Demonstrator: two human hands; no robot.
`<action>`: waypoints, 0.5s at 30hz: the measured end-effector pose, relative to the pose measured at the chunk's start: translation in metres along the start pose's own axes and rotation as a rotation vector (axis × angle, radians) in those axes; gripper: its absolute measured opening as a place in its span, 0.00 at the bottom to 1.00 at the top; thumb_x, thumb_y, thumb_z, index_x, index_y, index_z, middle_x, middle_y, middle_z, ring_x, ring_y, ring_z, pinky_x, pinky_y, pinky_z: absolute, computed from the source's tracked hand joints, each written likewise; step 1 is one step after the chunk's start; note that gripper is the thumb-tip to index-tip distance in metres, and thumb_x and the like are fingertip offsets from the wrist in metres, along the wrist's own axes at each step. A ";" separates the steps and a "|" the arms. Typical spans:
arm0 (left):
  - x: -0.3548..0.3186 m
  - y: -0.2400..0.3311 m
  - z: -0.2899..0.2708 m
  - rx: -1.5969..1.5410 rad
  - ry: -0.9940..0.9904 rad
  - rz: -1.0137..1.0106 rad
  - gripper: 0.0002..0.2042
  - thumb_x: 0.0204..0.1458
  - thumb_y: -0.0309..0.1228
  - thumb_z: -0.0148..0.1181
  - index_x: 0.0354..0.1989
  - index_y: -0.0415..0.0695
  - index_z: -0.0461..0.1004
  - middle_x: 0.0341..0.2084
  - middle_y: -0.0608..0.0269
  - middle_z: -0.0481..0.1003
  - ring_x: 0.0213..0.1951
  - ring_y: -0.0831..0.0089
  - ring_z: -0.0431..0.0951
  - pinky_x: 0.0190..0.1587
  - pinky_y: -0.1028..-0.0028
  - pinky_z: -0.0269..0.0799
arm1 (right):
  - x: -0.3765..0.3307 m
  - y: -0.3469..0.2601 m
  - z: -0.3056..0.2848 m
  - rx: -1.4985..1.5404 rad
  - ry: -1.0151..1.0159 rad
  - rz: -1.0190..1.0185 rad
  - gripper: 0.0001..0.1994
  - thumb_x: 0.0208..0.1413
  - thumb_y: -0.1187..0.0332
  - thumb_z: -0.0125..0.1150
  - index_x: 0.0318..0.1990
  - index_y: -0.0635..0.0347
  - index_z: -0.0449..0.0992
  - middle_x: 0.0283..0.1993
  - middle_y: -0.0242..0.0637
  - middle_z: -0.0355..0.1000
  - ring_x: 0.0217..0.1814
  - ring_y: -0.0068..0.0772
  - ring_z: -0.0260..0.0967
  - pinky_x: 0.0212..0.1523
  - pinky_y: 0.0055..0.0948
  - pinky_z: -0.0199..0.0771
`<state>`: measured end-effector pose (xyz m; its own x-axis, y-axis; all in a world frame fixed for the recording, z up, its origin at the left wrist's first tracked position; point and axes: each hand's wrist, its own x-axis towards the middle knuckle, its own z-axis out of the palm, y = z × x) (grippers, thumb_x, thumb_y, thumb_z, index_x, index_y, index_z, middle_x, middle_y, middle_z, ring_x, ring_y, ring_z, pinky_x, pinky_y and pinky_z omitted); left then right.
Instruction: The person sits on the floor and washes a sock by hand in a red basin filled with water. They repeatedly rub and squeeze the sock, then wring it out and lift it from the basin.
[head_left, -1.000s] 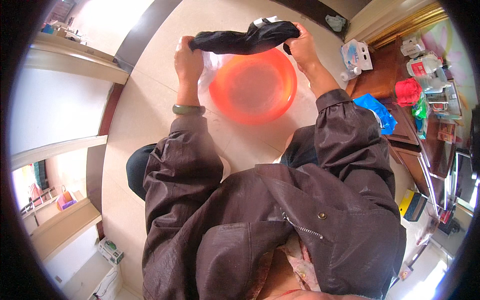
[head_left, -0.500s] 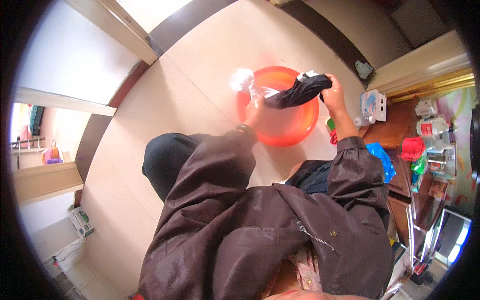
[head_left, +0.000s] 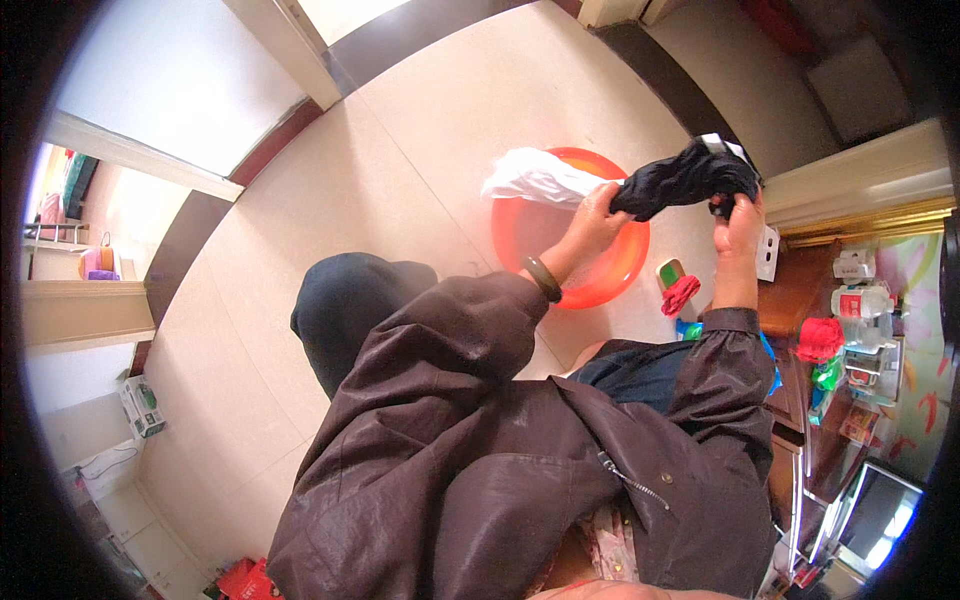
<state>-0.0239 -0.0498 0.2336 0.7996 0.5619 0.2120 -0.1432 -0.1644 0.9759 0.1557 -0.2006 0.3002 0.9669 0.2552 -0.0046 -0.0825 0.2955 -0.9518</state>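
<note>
A black-and-white cloth garment [head_left: 665, 190] is stretched, bunched and partly twisted, between my two hands. My left hand [head_left: 597, 222] is closed round its middle, where the white part meets the black. From there the white part [head_left: 545, 178] trails to the left past the basin's rim. The black end, with a white patch at its tip, is gripped by my right hand [head_left: 740, 225], off to the right of the basin. Below the cloth, an orange-red round basin [head_left: 630, 262] stands on the floor; my left forearm crosses its near side.
Right of the basin lie a green-and-tan brush-like thing [head_left: 669, 270] and a red bundle [head_left: 681, 295]. A dark wooden cabinet [head_left: 795, 255] at the right has bottles [head_left: 862, 301] and a red bundle on it. A red object [head_left: 245, 580] lies at the lower left.
Both hands have moved right with the garment, and its black part now reaches beyond the basin. More of the white part has spread out to the left of my left hand.
</note>
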 end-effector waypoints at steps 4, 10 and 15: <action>0.000 0.021 0.014 -0.051 0.023 0.087 0.15 0.40 0.26 0.59 0.38 0.34 0.67 0.31 0.46 0.68 0.37 0.50 0.70 0.39 0.63 0.67 | 0.006 -0.009 -0.018 0.082 0.092 0.027 0.16 0.47 0.80 0.49 0.45 0.57 0.71 0.33 0.35 0.73 0.29 0.30 0.69 0.25 0.27 0.69; -0.033 -0.003 0.050 -0.375 0.006 -0.164 0.16 0.41 0.27 0.59 0.39 0.35 0.68 0.31 0.52 0.71 0.35 0.62 0.72 0.39 0.69 0.68 | -0.001 -0.007 -0.022 -0.074 0.050 0.006 0.18 0.45 0.82 0.44 0.45 0.60 0.70 0.36 0.36 0.72 0.30 0.30 0.70 0.26 0.27 0.70; -0.063 -0.023 0.068 -0.401 -0.106 -0.178 0.17 0.43 0.27 0.60 0.42 0.35 0.69 0.30 0.52 0.73 0.35 0.66 0.74 0.39 0.70 0.69 | -0.008 0.001 -0.014 -0.227 -0.007 -0.026 0.22 0.44 0.84 0.42 0.49 0.63 0.68 0.37 0.37 0.72 0.32 0.29 0.71 0.26 0.28 0.71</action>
<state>-0.0312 -0.1360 0.1945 0.8847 0.4633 0.0527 -0.1958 0.2665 0.9437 0.1516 -0.2150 0.2953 0.9662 0.2567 0.0218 -0.0007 0.0874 -0.9962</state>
